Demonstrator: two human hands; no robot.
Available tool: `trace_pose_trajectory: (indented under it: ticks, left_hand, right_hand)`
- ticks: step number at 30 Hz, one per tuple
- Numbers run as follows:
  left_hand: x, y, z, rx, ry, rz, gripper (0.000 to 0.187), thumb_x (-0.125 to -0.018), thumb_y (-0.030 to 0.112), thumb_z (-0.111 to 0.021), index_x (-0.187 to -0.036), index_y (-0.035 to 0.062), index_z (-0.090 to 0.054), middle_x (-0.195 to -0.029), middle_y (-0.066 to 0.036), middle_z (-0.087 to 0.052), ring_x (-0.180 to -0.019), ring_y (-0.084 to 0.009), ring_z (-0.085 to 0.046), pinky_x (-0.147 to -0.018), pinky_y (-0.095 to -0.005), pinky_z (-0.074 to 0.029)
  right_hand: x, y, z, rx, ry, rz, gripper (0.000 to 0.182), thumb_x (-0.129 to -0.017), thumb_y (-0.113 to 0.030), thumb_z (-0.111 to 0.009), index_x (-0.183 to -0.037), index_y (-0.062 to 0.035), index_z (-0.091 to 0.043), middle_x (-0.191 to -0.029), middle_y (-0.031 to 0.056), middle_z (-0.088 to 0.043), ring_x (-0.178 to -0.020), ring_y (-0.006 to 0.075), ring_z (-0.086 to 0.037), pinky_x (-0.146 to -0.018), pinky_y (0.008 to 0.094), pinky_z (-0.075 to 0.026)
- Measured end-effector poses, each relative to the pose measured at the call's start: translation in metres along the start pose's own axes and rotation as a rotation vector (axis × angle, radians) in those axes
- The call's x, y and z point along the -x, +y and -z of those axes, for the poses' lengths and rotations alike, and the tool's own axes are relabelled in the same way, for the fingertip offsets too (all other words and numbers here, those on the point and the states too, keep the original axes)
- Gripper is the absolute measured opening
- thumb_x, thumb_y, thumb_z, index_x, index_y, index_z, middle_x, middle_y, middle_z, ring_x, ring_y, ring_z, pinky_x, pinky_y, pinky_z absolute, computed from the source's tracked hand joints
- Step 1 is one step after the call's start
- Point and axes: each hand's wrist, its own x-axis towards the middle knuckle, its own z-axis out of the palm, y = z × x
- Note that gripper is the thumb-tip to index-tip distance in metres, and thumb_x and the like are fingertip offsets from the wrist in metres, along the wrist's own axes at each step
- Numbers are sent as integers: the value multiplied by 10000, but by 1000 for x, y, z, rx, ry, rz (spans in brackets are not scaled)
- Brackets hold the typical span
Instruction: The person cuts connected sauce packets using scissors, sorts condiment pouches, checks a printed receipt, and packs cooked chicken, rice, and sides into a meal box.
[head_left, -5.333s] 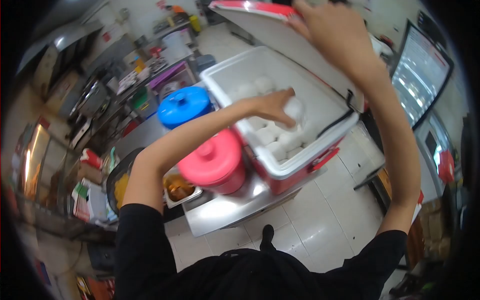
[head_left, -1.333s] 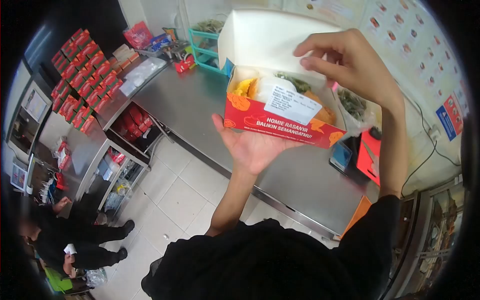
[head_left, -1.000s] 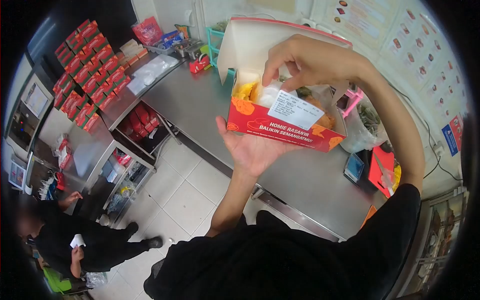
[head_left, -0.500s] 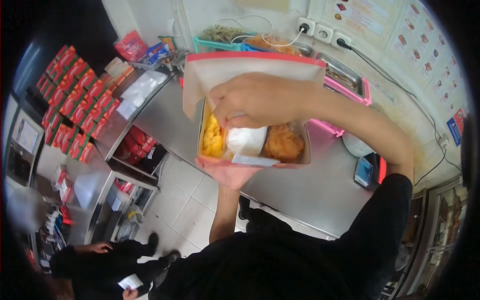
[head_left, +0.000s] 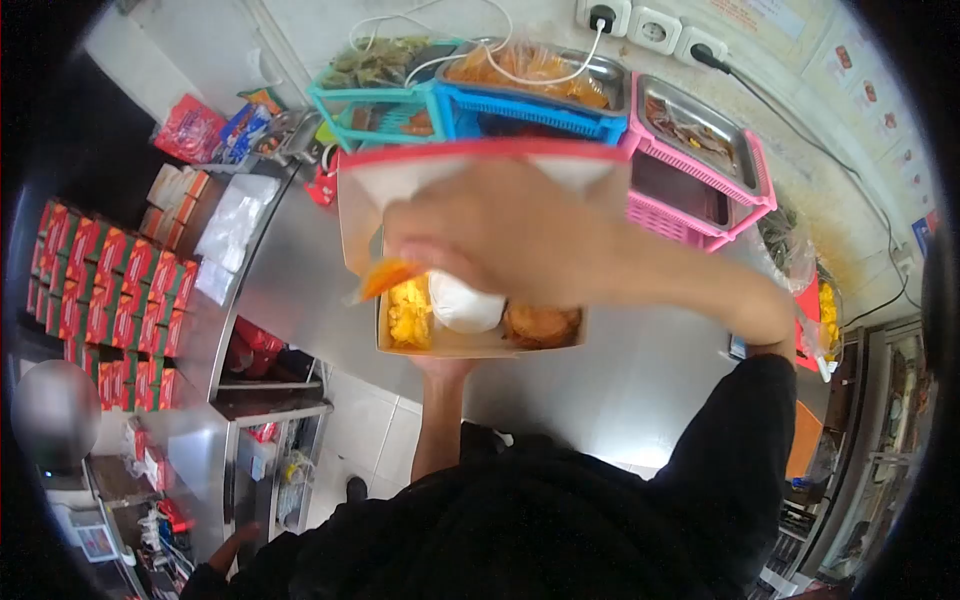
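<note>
An open cardboard meal box (head_left: 480, 349) with a red-edged lid rests on my left hand (head_left: 446, 368), which supports it from below; most of those fingers are hidden under it. Inside are yellow scrambled-egg-like pieces (head_left: 408, 315), a white wrapped mound (head_left: 468, 305) in the middle and a brown fried piece (head_left: 541, 325), perhaps chicken. Over the box, my right hand (head_left: 480, 230), blurred by motion, pinches a small clear packet of orange sauce (head_left: 386, 279). The packet hangs above the yellow pieces.
A steel counter (head_left: 310, 270) runs below the box. Behind it stand stacked baskets, green (head_left: 380, 120), blue (head_left: 540, 125) and pink (head_left: 680, 215), with food trays. Stacked red-green boxes (head_left: 115, 290) are at left. A co-worker's arm (head_left: 235, 545) shows lower left.
My right hand has lifted out of the box, and the sauce packet now shows in its fingers. The view has shifted, with more of the baskets visible and less of the co-worker.
</note>
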Motion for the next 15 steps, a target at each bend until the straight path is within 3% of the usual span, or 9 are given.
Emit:
trace_pose_trajectory:
  ticks: [2,3,6,8,9,11,12,15]
  left_hand:
    - [-11,8,8,-150,215,-164,650,-749,540,-576,-1221,122,-419,-1191,-21,-468,-1138,-174,-427,-1006,-358,-310]
    - [-17,9,8,-630,354,-317,574,-791,503,-558,-1191,109,-439,-1145,-19,-496,-1103,-156,-455,-994,-330,-328]
    - [-32,11,1,-674,21,-194,678,-810,582,-427,-1283,99,-375,-1269,-96,-424,-1187,-245,-395,-1020,-432,-288]
    - [-45,21,-14,-463,-7,-13,790,-799,645,-349,-1371,105,-273,-1386,-129,-319,-1274,-319,-295,-1045,-525,-211]
    - [-49,29,-12,-339,8,-25,798,-792,653,-350,-1375,115,-269,-1395,-122,-308,-1283,-317,-280,-1048,-531,-196]
    - [-48,47,-4,-92,48,-54,813,-779,670,-352,-1382,133,-261,-1411,-108,-287,-1302,-314,-250,-1053,-542,-166]
    - [-53,55,-7,-186,51,-18,826,-768,684,-354,-1386,145,-254,-1420,-98,-272,-1308,-315,-234,-1051,-554,-156]
    - [-63,79,-8,-350,25,20,851,-751,710,-355,-1395,168,-228,-1433,-87,-244,-1315,-326,-213,-1038,-583,-147]
  right_hand:
    - [5,-5,1,78,59,-34,106,-842,-162,-542,-875,-62,-544,-706,109,-562,-617,275,-569,-539,361,-434]
    - [8,-6,3,122,90,-51,104,-836,-157,-553,-881,-64,-541,-717,108,-572,-607,275,-572,-517,356,-434]
    - [15,2,12,-35,180,-237,124,-781,-138,-585,-866,-54,-551,-720,118,-603,-658,281,-609,-558,354,-477]
    - [22,10,28,-90,315,-363,91,-789,-94,-577,-864,-52,-547,-721,98,-612,-645,258,-616,-544,328,-476]
    - [27,14,37,-121,379,-423,79,-792,-72,-574,-863,-51,-546,-722,87,-616,-638,247,-620,-537,314,-475]
    - [42,38,56,-145,589,-520,82,-832,-64,-530,-906,-44,-558,-717,55,-618,-630,118,-607,-523,276,-463]
    - [45,46,70,-194,669,-670,93,-901,-34,-436,-887,-1,-522,-783,18,-565,-697,83,-571,-645,216,-446]
    - [76,103,102,-84,850,-861,157,-910,-199,-506,-899,-47,-547,-785,-21,-560,-644,40,-482,-598,186,-382]
